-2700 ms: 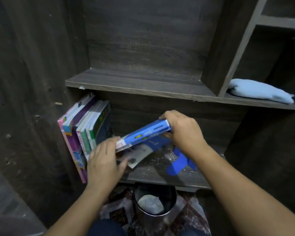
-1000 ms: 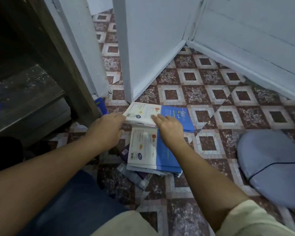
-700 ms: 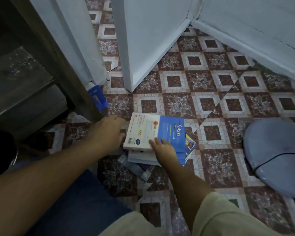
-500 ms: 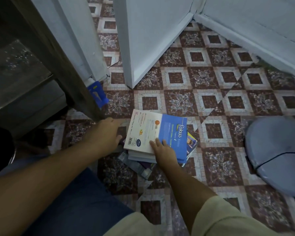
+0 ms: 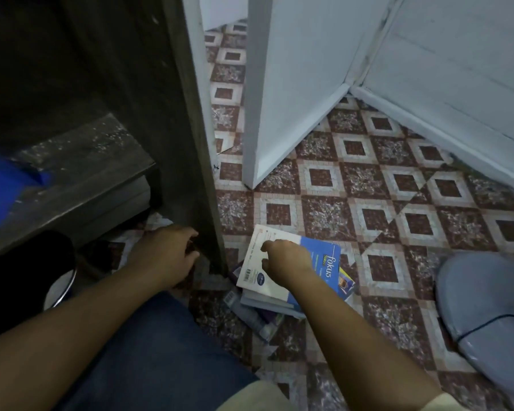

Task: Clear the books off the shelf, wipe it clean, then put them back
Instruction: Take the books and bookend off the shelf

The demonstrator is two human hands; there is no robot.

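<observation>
A pile of books (image 5: pixel 267 304) lies on the patterned floor beside the dark wooden shelf unit. On top is a white and blue book (image 5: pixel 324 259) with "fokus" printed on it. My right hand (image 5: pixel 282 259) hovers over that top book with loosely curled fingers, holding nothing. My left hand (image 5: pixel 169 253) is off the pile, in front of the unit's side panel (image 5: pixel 196 173), fingers loosely curled and empty. The dusty lower shelf (image 5: pixel 80 161) shows at the left with a blue item (image 5: pixel 3 185) lying on it.
A dark round bin (image 5: pixel 42 271) with a metal rim stands at lower left by my knee. A grey-blue cushion (image 5: pixel 487 315) lies on the floor at the right. A white door (image 5: pixel 294 93) and white wall close in the far side.
The blue book went from the shelf onto the floor pile. Since then both hands have let go of the pile and drawn back left, and my view has swung towards the shelf.
</observation>
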